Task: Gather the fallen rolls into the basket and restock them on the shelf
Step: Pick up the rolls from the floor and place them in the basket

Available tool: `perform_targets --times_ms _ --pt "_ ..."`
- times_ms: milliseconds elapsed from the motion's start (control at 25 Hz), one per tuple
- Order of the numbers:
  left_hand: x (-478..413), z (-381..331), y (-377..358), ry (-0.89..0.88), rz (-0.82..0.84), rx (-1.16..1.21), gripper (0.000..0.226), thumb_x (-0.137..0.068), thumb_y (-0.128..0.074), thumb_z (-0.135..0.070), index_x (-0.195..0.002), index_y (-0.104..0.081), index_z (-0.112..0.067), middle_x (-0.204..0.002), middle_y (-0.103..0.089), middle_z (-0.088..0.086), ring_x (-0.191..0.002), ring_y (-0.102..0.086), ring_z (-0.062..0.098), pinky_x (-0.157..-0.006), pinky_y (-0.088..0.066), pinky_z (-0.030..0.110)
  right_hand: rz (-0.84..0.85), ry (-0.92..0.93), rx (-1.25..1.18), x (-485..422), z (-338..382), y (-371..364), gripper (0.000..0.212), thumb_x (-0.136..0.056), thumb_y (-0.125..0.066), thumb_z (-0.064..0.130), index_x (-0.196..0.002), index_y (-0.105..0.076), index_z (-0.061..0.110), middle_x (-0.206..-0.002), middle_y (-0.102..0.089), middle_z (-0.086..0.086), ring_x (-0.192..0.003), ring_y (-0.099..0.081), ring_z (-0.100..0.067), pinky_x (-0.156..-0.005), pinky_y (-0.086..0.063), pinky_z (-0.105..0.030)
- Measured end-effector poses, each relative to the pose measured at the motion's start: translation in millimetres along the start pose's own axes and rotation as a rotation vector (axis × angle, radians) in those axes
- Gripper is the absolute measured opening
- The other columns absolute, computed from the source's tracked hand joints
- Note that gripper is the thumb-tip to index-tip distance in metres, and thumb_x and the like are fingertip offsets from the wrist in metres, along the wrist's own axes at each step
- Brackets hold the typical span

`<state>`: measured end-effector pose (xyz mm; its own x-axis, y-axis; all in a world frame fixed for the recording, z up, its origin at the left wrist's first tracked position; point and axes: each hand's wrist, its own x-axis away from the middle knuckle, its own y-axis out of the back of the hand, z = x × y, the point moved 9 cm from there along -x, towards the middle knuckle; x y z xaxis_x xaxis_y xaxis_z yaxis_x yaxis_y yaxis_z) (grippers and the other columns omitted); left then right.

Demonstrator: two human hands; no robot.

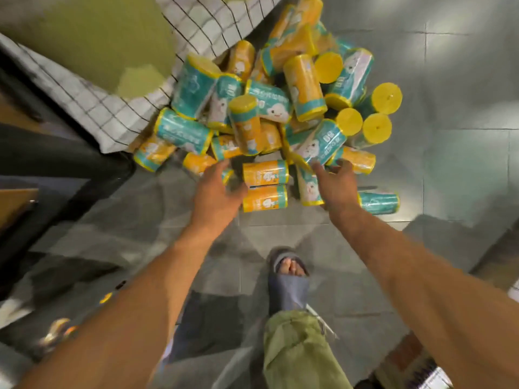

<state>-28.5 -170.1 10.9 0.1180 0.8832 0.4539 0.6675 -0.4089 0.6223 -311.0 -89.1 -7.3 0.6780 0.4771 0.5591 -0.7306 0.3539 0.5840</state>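
A heap of yellow and teal wrapped rolls [269, 108] lies on the grey tiled floor ahead of me. Two yellow rolls [265, 186] lie side by side at the heap's near edge, between my hands. My left hand [217, 192] reaches toward them with fingers spread, its fingertips over a yellow roll [196, 162], and it holds nothing. My right hand [337, 183] is open above a teal and white roll [309, 189], with its fingers at the heap's edge. A teal roll [379, 202] lies apart at the right. No basket is in view.
A white checked cloth [92, 108] lies along the heap's left side. A dark shelf or counter edge [42, 169] runs along the left. My foot in a grey slipper [286, 279] stands on the floor below the hands. Boxes sit at the right edge [494, 256].
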Motion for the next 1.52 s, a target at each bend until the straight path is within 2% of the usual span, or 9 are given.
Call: perform_targets --times_ms 240,480,640,800,960,1160,1280,1400,1520 --pt "-137.0 5.4 -35.0 0.194 -0.178 0.061 0.057 -0.069 -0.079 -0.051 -0.113 -0.06 -0.019 -0.108 -0.066 -0.003 -0.102 -0.065 0.028 -0.073 -0.046 0.034 -0.019 -0.257 -0.255 -102.4 -29.7 -47.1 0.078 -0.08 -0.082 0.053 -0.137 -0.052 0.01 -0.126 -0.067 -0.01 -0.111 -0.067 -0.028 -0.089 -0.055 -0.04" --pt "-140.0 2.2 -66.5 0.371 -0.214 0.423 0.064 -0.071 -0.089 -0.031 -0.126 -0.06 -0.019 -0.116 -0.07 0.0 -0.101 -0.065 0.021 -0.08 -0.052 0.033 -0.06 -0.146 -0.218 -77.5 -33.2 -38.8 0.065 -0.073 -0.089 0.038 -0.125 -0.057 0.016 -0.113 -0.07 -0.002 -0.092 -0.069 -0.015 -0.072 -0.056 -0.026" --pt "-87.4 7.7 -23.7 0.394 -0.269 0.412 0.056 -0.07 -0.086 -0.025 -0.12 -0.062 -0.018 -0.119 -0.073 0.004 -0.11 -0.068 0.026 -0.094 -0.055 0.038 0.025 0.001 -0.1 2.5 -14.2 -25.1 0.053 -0.073 -0.089 0.036 -0.115 -0.06 0.022 -0.103 -0.072 0.005 -0.082 -0.068 -0.002 -0.061 -0.051 -0.014" --pt "14.3 19.3 59.3 0.267 -0.258 0.693 0.045 -0.072 -0.081 0.005 -0.101 -0.056 -0.017 -0.092 -0.072 0.006 -0.079 -0.071 0.011 -0.077 -0.058 0.03 0.183 0.09 -0.104 122.4 15.7 -14.9 0.049 -0.074 -0.091 0.028 -0.111 -0.06 0.024 -0.092 -0.073 0.021 -0.08 -0.071 0.003 -0.066 -0.056 -0.018" --pt "148.3 51.0 179.4 0.228 -0.269 0.831 0.038 -0.076 -0.078 -0.002 -0.101 -0.056 -0.021 -0.079 -0.072 -0.01 -0.072 -0.066 0.0 -0.067 -0.052 0.017 0.403 0.159 -0.144 274.9 46.6 -37.6 0.057 -0.073 -0.093 0.021 -0.118 -0.059 0.024 -0.103 -0.074 0.017 -0.094 -0.072 -0.001 -0.078 -0.056 -0.02" --pt "324.6 166.5 308.2 0.286 -0.326 0.683 0.04 -0.072 -0.082 -0.033 -0.107 -0.063 -0.038 -0.1 -0.075 -0.009 -0.09 -0.071 0.01 -0.076 -0.057 0.022 0.74 0.089 -0.286 483.5 46.8 -115.8 0.08 -0.066 -0.09 0.03 -0.133 -0.048 0.022 -0.122 -0.071 0.012 -0.113 -0.068 -0.006 -0.091 -0.054 -0.021" --pt "390.9 273.2 338.7 0.454 -0.344 0.53 0.04 -0.072 -0.079 -0.04 -0.107 -0.064 -0.027 -0.1 -0.075 -0.003 -0.091 -0.072 0.015 -0.083 -0.06 0.045 0.82 0.038 -0.247 574.8 23.8 -189.4 0.077 -0.061 -0.093 0.034 -0.126 -0.053 0.019 -0.114 -0.074 0.004 -0.108 -0.071 -0.012 -0.087 -0.059 -0.031" --pt "393.2 353.2 333.3 0.554 -0.303 0.475 0.032 -0.073 -0.086 -0.03 -0.093 -0.061 -0.025 -0.085 -0.072 -0.012 -0.077 -0.068 0.005 -0.076 -0.056 0.042 0.714 0.082 0.053 587.3 -3.2 -264.4 0.076 -0.065 -0.092 0.037 -0.129 -0.054 0.025 -0.108 -0.072 0.013 -0.107 -0.07 -0.015 -0.084 -0.055 -0.021" --pt "358.5 406.5 320.9 0.528 -0.293 0.445 0.032 -0.078 -0.087 -0.023 -0.092 -0.059 -0.023 -0.079 -0.068 -0.016 -0.069 -0.063 -0.007 -0.072 -0.051 0.029 0.579 0.053 0.341 557.4 -33.9 -323.8 0.073 -0.07 -0.084 0.046 -0.132 -0.05 0.024 -0.12 -0.072 -0.001 -0.115 -0.067 -0.026 -0.092 -0.054 -0.032"
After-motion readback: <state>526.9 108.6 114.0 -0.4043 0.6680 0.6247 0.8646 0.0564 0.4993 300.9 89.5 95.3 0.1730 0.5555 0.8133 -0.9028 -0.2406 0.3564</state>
